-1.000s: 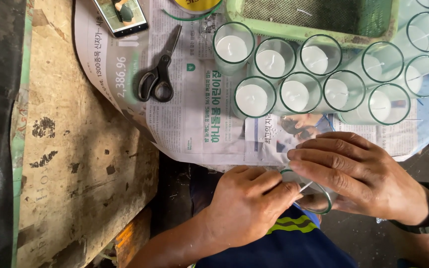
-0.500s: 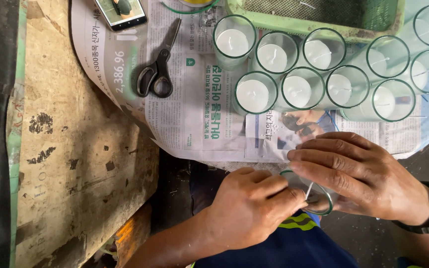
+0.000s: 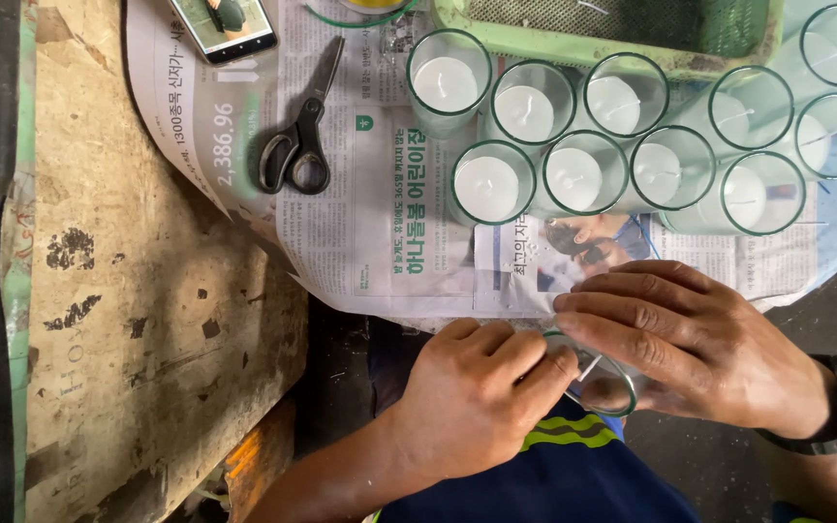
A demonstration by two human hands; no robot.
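Observation:
My right hand (image 3: 699,344) wraps around a clear glass cup (image 3: 604,380) held on its side above my lap, rim toward my left hand. My left hand (image 3: 481,392) pinches a thin white wick stick (image 3: 588,368) at the mouth of the glass. Beyond my hands, several glass cups filled with white wax (image 3: 573,174) stand in two rows on newspaper (image 3: 380,223).
Black-handled scissors (image 3: 297,145) lie on the newspaper at left. A phone (image 3: 223,24) lies at the top left. A green tray (image 3: 622,39) sits behind the cups. A worn wooden board (image 3: 138,320) covers the left side; its edge ends near my left wrist.
The view has shifted slightly; both hands stay together on the glass, with the left fingers adjusting the wick at its mouth.

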